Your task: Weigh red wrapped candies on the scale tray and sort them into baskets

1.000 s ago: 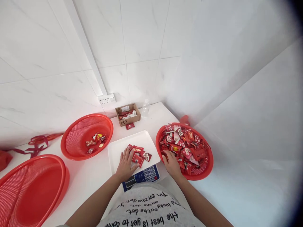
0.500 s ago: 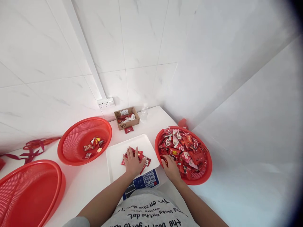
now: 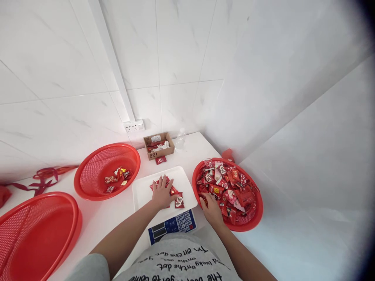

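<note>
1. Head view, centre of frame: left hand (image 3: 160,193) lies flat, grip open and fingers spread, pressing small red foil sweet packets (image 3: 179,200) on the white rectangular plastic tray (image 3: 143,191).
2. Right of centre: right hand (image 3: 211,208) is at the round red mesh basket's (image 3: 260,207) near rim; its grip is perhaps curled, but I cannot tell.

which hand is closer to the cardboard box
Left. The left hand rests on the white tray before the cardboard box; the right hand is at the full basket, farther off.

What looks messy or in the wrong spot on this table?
One red packet lies alone on the bare table, just in front of the cardboard box and outside the red baskets. A red ribbon sprawls in a tangle at the far left. Nothing else stands out.
</note>
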